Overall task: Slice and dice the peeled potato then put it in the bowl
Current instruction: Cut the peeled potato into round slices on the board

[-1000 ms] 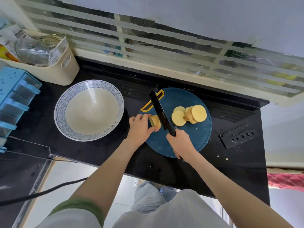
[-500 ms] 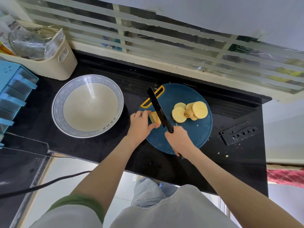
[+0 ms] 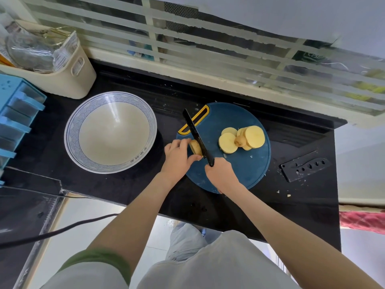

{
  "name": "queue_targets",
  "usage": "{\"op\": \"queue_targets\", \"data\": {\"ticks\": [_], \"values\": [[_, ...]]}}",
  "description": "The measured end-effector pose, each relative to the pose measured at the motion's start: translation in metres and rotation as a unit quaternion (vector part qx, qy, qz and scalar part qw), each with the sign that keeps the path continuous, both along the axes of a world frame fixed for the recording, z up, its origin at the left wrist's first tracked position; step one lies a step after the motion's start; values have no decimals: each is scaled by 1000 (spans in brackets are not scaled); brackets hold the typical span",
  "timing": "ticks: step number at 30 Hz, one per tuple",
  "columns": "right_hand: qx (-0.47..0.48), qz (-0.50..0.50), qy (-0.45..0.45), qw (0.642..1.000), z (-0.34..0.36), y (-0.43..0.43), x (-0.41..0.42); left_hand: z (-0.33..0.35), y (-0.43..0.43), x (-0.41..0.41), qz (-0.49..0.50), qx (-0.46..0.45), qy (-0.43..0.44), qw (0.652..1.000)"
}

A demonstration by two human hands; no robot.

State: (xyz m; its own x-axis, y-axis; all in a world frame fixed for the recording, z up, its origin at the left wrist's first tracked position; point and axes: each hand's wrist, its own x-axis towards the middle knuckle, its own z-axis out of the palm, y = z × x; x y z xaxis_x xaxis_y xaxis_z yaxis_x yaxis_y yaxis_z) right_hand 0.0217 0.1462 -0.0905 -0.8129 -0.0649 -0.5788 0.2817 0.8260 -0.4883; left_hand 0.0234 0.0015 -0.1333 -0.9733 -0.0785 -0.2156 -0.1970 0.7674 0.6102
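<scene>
A round blue cutting board (image 3: 245,170) lies on the black counter. My left hand (image 3: 178,156) pins the last stub of peeled potato (image 3: 195,147) at the board's left edge. My right hand (image 3: 221,174) grips the handle of a black knife (image 3: 196,136), whose blade rests against the stub's right face. Several round potato slices (image 3: 242,139) lie piled on the board to the right of the blade. To the left of the board stands a wide white bowl (image 3: 73,140) with a blue patterned rim; there is nothing in it.
A black knife sheath (image 3: 305,168) lies on the counter right of the board, with small potato scraps near it. A cream basket (image 3: 68,78) with bags and a blue drawer unit (image 3: 14,113) stand at the left. The window ledge runs along the back.
The knife and both hands stay at the potato stub; the blade sits a little lower against it. The camera view has shifted slightly.
</scene>
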Motion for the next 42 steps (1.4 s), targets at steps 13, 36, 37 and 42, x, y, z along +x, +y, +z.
{"op": "queue_targets", "data": {"ticks": [13,36,37,42], "values": [[-19,15,5,1000,-1,-1,2,4,3,2,7,-24,-12,1000],[2,17,-56,998,-6,20,6,4,11,5,11,-8,-6,1000],[6,15,-53,998,-7,20,7,3,11,5,12,-8,-6,1000],[6,6,-32,999,-19,16,8,3,14,6,17,-15,2,1000]]}}
